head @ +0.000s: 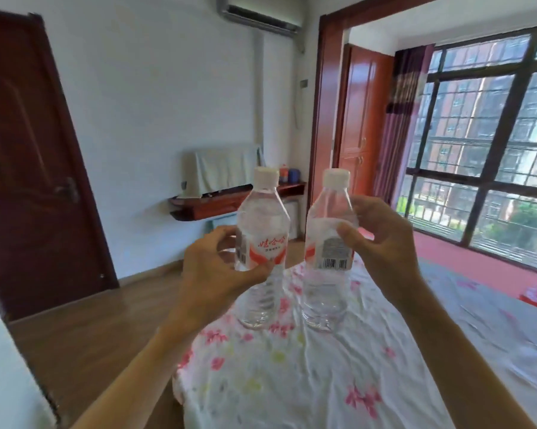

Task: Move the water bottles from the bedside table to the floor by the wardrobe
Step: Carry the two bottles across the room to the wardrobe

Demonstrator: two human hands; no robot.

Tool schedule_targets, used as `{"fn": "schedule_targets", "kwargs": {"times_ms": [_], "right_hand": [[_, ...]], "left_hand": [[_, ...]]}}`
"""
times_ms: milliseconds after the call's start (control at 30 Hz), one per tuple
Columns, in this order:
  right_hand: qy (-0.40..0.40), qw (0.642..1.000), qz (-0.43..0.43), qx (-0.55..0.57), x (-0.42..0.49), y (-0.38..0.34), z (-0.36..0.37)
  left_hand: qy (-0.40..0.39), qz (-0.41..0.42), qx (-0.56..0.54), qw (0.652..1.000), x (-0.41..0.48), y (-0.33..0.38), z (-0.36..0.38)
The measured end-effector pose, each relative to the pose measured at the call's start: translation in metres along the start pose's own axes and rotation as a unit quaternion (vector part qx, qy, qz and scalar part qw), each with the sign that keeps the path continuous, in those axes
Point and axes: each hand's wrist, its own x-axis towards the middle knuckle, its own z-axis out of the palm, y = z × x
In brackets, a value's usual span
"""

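Note:
I hold two clear plastic water bottles upright in the air over the bed, side by side and a little apart. My left hand [217, 267] grips the left bottle [262, 218] around its red and white label. The right bottle [329, 218], its barcode turned toward me, sits in the grip of my right hand [381, 243]. Both bottles have white caps and look full. An orange-brown wardrobe [358, 119] stands at the far end of the room, past the wooden door frame. No bedside table is in view.
A bed [292, 373] with a white flowered sheet lies under my hands. Wooden floor [106, 320] runs along its left side to a dark red door [28, 165]. A wall shelf [230, 199] holds a cloth-covered object. Big windows [493, 150] fill the right.

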Motion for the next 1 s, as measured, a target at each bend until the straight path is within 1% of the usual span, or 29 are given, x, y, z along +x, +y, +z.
{"fn": "schedule_targets", "kwargs": {"times_ms": [133,267,467,567,767,1000], "right_hand": [[-0.054,0.997,0.0,0.053,0.034,0.035,0.048],[-0.103,0.99,0.009,0.097,0.053,0.059,0.093],[-0.153,0.977,0.014,0.15,0.07,0.082,0.154],[-0.172,0.973,0.015,0.154,0.078,0.093,0.185],[-0.196,0.97,0.006,0.147,0.096,0.113,0.249],[-0.211,0.967,0.009,0.144,0.126,0.128,0.325]], "left_hand": [[0.049,-0.01,0.048,0.998,0.015,-0.025,-0.023],[0.082,-0.028,0.076,0.993,0.025,-0.047,-0.05],[0.136,-0.039,0.104,0.984,0.034,-0.078,-0.087],[0.159,-0.053,0.112,0.98,0.037,-0.098,-0.105],[0.172,-0.074,0.105,0.977,0.06,-0.144,-0.138],[0.17,-0.06,0.099,0.979,0.11,-0.199,-0.181]]}}
